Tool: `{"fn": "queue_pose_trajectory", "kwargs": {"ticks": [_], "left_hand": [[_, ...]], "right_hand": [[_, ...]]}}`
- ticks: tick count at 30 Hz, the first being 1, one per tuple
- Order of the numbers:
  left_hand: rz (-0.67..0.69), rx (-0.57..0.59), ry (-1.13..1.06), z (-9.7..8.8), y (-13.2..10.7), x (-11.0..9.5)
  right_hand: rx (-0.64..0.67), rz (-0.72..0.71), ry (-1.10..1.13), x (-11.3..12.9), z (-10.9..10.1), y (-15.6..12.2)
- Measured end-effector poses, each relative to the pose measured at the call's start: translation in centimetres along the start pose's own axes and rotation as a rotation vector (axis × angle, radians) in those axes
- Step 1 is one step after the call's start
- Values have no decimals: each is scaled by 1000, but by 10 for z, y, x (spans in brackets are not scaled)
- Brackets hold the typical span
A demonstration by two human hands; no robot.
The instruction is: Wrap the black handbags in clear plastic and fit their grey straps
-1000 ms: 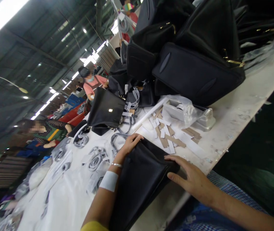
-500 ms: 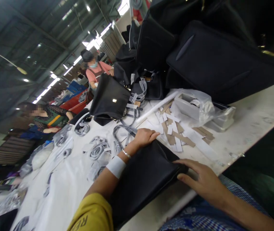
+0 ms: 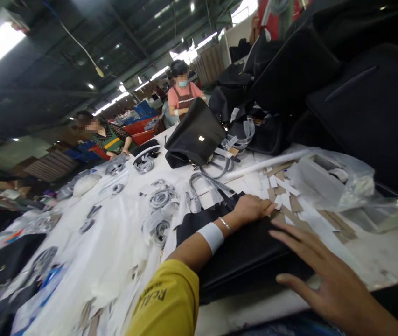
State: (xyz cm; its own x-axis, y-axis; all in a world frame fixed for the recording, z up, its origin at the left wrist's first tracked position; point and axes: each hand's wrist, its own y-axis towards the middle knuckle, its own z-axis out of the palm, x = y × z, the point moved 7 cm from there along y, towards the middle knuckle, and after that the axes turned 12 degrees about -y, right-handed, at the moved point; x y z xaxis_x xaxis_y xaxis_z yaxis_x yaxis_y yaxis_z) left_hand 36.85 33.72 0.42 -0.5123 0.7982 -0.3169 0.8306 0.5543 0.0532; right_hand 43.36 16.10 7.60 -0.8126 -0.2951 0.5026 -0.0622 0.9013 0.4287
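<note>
A black leather handbag (image 3: pixel 244 261) lies flat on the white table in front of me, its grey-wrapped straps (image 3: pixel 204 186) stretching away beyond its far side. My left forearm crosses the bag. My left hand (image 3: pixel 253 208) is closed on its far edge, though most of the fingertips are hidden. By the right end of the bag is my right hand (image 3: pixel 319 261), fingers spread and thumb apart, with nothing in it. Whether its fingertips still touch the leather I cannot tell.
Another black handbag (image 3: pixel 199 135) with a gold clasp stands farther off. Cardboard strips (image 3: pixel 286 196) and a plastic-wrapped grey box (image 3: pixel 324 179) are on the right, below piled black bags (image 3: pixel 366 107). Wrapped strap coils (image 3: pixel 162 193) lie to the left. Two people (image 3: pixel 185 93) work across the table.
My right hand has opened and come off the bag's corner, which it pinched before. My left hand stays at the far edge. The view has swung, shifting the scene rightward.
</note>
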Motion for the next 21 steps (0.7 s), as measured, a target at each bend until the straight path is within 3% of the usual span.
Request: {"fn": "queue_pose_trajectory", "kwargs": {"ticks": [2,6,8,11,14,17,19,21], "left_hand": [[43,2,-34,-3,1,-5],[152,46,-118,-22,-1,-19],[175,62,-158,-44,-8,-23],[124,57,-210,-96,-38,-21],[15,45,-282,-153,-102,-11],[-167,-48,-352,-185,-192,-1],[-556,-359,-526,-185,-265,18],[-796,-679,-700,-160,-333,17]], "right_hand": [[6,-97,-47,10,4,10],[-12,-141,-97,10,6,16],[19,-153,-118,10,6,17],[87,-149,-134,8,3,21],[123,-139,-138,6,-1,25],[110,-149,-139,4,-4,26],[85,-162,-140,3,-6,24],[63,-180,-151,3,-7,23]]}}
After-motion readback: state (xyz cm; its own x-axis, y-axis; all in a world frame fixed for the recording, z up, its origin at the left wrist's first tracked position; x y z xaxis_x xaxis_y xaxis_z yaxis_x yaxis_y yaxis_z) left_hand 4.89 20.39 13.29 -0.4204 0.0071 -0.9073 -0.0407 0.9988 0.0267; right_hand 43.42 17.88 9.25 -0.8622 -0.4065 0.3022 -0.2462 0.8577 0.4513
